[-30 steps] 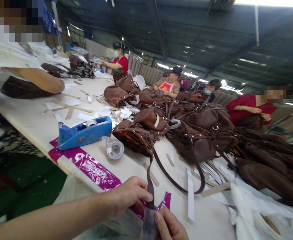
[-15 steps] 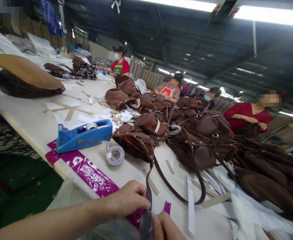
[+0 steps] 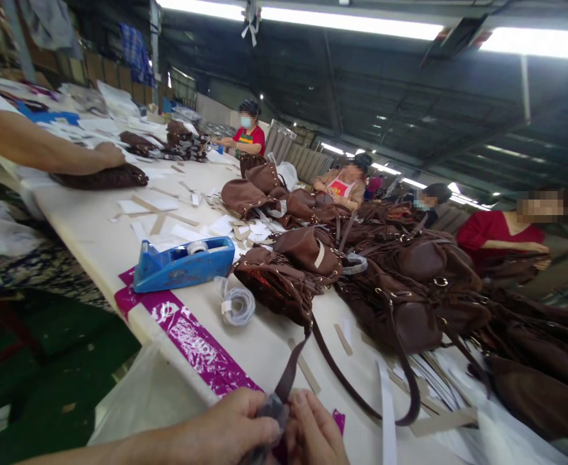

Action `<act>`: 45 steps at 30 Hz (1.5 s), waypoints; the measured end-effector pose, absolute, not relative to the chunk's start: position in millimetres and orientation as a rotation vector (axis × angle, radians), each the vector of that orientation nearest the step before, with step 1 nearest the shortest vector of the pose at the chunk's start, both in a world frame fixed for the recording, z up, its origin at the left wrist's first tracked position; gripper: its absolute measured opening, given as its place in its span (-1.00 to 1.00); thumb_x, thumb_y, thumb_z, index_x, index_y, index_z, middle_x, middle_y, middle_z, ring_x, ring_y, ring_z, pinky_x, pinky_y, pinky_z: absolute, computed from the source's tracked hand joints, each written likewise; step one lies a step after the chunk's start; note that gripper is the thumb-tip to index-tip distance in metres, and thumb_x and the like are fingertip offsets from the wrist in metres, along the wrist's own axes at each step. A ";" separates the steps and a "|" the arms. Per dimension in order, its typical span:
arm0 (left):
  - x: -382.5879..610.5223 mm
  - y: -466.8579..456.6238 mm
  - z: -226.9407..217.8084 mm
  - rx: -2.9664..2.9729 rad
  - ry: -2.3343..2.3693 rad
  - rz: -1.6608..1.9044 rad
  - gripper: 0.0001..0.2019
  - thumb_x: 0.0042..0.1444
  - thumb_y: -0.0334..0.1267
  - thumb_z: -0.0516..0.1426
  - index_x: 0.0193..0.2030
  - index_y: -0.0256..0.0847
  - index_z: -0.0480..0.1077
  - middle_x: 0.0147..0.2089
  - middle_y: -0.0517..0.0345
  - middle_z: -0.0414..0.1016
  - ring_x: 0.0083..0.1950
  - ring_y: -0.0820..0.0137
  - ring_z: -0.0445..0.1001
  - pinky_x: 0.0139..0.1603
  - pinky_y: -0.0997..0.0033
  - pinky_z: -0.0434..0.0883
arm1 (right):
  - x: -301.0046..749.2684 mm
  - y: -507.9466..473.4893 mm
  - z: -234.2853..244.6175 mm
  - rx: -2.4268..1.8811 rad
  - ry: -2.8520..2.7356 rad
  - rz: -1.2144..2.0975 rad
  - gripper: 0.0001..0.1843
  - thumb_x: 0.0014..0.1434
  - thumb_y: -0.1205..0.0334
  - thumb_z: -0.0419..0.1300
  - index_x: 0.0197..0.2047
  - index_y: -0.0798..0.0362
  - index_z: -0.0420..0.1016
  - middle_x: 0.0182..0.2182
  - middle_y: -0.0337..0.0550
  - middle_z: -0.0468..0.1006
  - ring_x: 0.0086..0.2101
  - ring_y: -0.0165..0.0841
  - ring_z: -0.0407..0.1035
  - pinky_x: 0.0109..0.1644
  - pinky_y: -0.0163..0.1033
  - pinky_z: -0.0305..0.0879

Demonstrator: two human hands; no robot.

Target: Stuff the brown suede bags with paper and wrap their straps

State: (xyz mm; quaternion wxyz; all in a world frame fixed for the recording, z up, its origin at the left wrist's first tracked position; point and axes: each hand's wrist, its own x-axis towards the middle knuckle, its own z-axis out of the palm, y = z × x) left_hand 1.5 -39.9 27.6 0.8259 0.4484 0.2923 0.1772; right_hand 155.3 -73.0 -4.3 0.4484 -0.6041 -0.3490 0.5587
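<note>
A brown handbag with gold eyelets lies on its side in front of me. Its flat strap runs down from the bag toward my hands, and clear plastic film is wrapped around the near part. My left hand is closed on this wrapped section, thumb on top. Close beside it, my right hand has its fingers pinched together at the strap's right edge; its fingertips are partly hidden. The strap's lower end is out of sight below my left hand.
A blue tape dispenser and a coil of clear tubing sit left of the bag. Purple printed tape runs along the table edge. More brown bags are heaped rightward. A co-worker's arm rests on a brown bundle at left.
My left hand has moved down the strap onto the wrapped part, and my right hand has come up beside it. The view has shifted left. The co-worker's arm at left has drawn back.
</note>
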 end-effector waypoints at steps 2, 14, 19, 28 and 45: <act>-4.7 -35.8 27.6 0.996 0.689 0.335 -0.91 -0.13 -0.26 0.14 -0.48 -0.24 0.37 -0.59 0.25 0.33 -0.58 0.50 0.23 -0.55 0.53 0.11 | 155.4 -57.0 5.9 -1.360 -0.653 1.568 -0.30 -0.20 -0.43 0.28 -0.30 0.07 0.41 -0.67 -0.37 0.32 -0.72 -0.60 -0.06 -0.68 -0.43 -0.28; 1.7 -10.4 19.5 0.870 0.840 0.404 -0.43 -0.29 0.27 0.19 -0.41 -0.28 0.42 -0.54 0.04 0.47 -0.60 0.41 0.38 -0.60 0.53 0.14 | 147.8 -21.5 12.9 -1.158 -0.559 1.561 -0.41 -0.36 -0.04 0.53 -0.47 0.08 0.28 -0.75 -0.49 0.20 -0.72 -0.67 -0.08 -0.68 -0.50 -0.27; 10.4 -7.9 26.2 0.800 0.766 0.404 -0.48 -0.28 0.16 0.27 -0.34 -0.29 0.46 -0.46 0.03 0.50 -0.54 0.42 0.43 -0.58 0.55 0.22 | 158.7 -22.1 17.2 -1.171 -0.616 1.545 -0.43 -0.36 -0.05 0.53 -0.51 0.09 0.29 -0.74 -0.47 0.20 -0.72 -0.66 -0.05 -0.69 -0.49 -0.27; 19.1 0.5 23.5 0.842 0.886 0.438 -0.62 -0.30 0.00 0.23 -0.45 -0.31 0.45 -0.54 -0.02 0.50 -0.59 0.39 0.41 -0.60 0.48 0.33 | 160.7 -20.5 15.1 -1.137 -0.698 1.572 -0.48 -0.31 -0.05 0.51 -0.52 0.12 0.34 -0.74 -0.46 0.19 -0.73 -0.65 -0.05 -0.70 -0.47 -0.25; 47.2 21.6 17.1 1.210 0.951 0.608 -0.82 -0.25 -0.19 0.15 -0.54 -0.21 0.25 -0.69 0.37 0.21 -0.66 0.55 0.15 -0.66 0.57 0.05 | 192.3 -11.2 12.5 -1.308 -0.841 1.376 -0.43 -0.21 -0.22 0.39 -0.53 0.05 0.23 -0.76 -0.48 0.20 -0.72 -0.62 -0.05 -0.66 -0.46 -0.23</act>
